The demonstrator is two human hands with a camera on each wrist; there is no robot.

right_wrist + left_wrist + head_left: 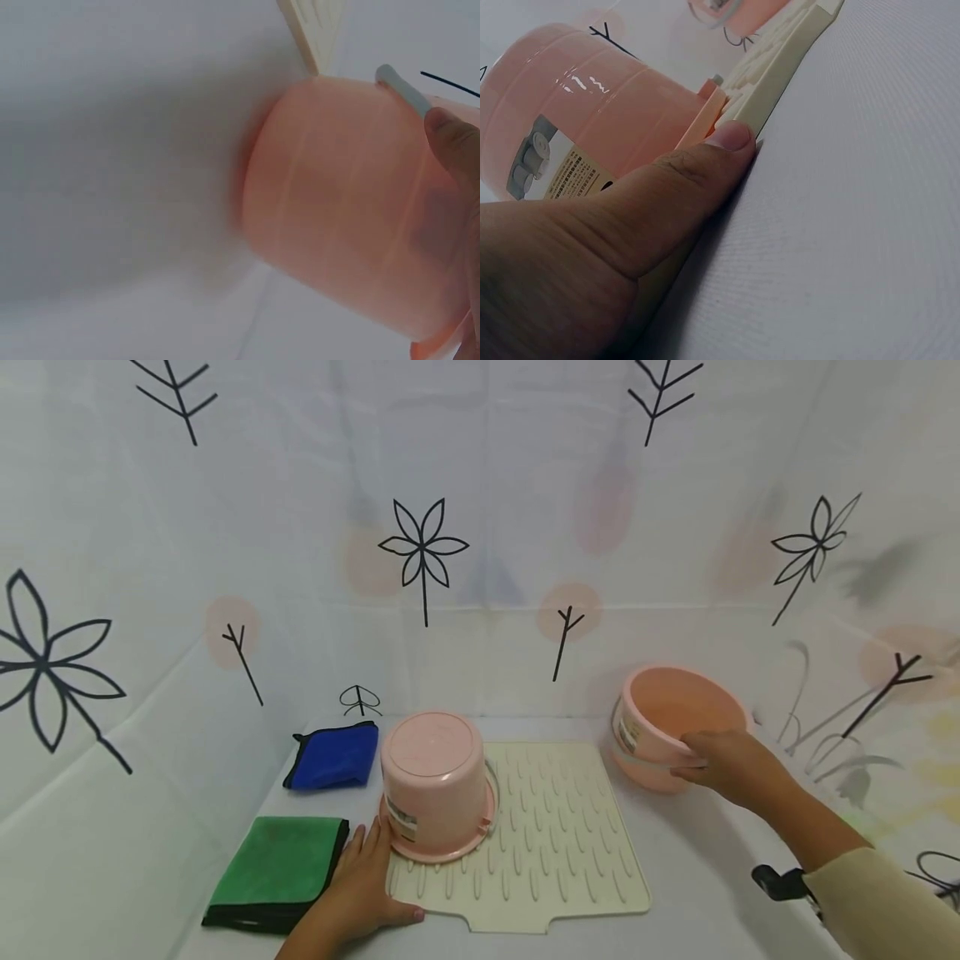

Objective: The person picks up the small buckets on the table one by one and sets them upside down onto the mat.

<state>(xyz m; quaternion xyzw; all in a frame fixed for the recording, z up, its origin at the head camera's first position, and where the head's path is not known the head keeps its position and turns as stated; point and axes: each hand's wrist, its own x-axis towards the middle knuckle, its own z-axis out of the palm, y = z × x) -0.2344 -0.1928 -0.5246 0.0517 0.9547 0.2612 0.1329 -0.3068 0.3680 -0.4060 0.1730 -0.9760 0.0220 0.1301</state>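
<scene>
My right hand [738,768] grips the near rim of a pink bucket [651,760], which stands mouth up and tilted at the right of the cream drying mat [562,827]. In the right wrist view the thumb lies by the bucket's pale handle [405,88]. A second pink bucket [433,777] sits upside down on the mat's left part, its label facing my left hand [358,881]. That hand's fingers are extended along the mat's left edge beside the bucket's rim. In the left wrist view the thumb [682,184] presses the mat's front edge.
A folded blue cloth [335,758] with black trim lies at the back left. Nearer the front is a folded green cloth [281,864], close to my left wrist. Behind the white table [705,877] hangs a patterned white curtain [487,527].
</scene>
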